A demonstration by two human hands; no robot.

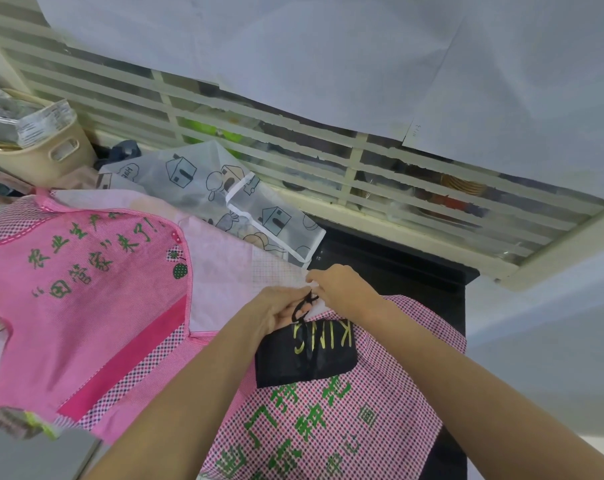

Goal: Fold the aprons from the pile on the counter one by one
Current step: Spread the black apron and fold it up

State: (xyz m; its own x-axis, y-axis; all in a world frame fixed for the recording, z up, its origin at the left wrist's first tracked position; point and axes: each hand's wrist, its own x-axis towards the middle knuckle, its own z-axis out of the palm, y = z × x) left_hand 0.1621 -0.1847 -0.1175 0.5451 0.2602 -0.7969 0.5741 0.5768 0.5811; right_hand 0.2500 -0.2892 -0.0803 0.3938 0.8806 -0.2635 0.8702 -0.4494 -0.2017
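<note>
A small folded black apron [305, 355] with gold letters lies on top of a pink checked apron [331, 420] with green characters, near the counter's right end. Both my hands meet just above the black apron's top edge. My left hand [279, 308] and my right hand [342, 289] each pinch the thin black strap [304, 304] of the black apron between them. To the left a pink apron [85, 306] with green characters and a darker pink band lies spread open over paler pink cloth [224, 271].
A translucent grey apron [224, 195] printed with houses lies crumpled at the back. A cream basket [47, 154] stands at the far left. A slatted cream window grille [328, 161] runs behind the counter, and the dark counter [397, 268] shows at right.
</note>
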